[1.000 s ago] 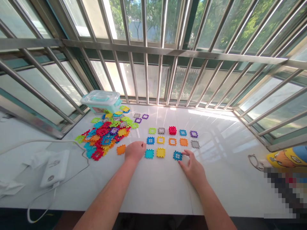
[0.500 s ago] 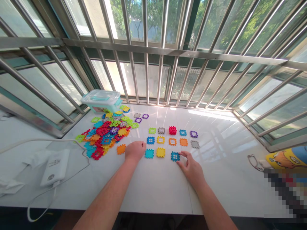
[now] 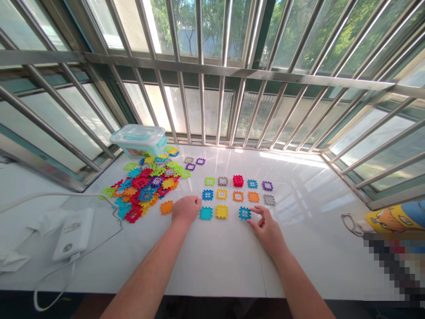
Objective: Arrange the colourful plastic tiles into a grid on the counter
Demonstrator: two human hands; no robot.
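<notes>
A blue window-pattern building tile lies at the right end of the nearest row of tiles. The thumb and index finger of my right hand grip its right edge. My left hand rests on the table as a closed fist, with nothing seen in it. It sits between a loose orange tile and a light blue tile. Beside that one lies a yellow tile. Behind them are two more rows, among them a red cube-like stack, an orange tile and a grey tile.
A heap of mixed tiles spreads at the left, before a lidded plastic box. A white power strip with its cord lies farther left. A yellow-and-blue bottle lies at the right. Metal bars line the back.
The blue window tile has shifted slightly right and away from me, with my right hand's fingers at its edge. My left fist has stayed in place.
</notes>
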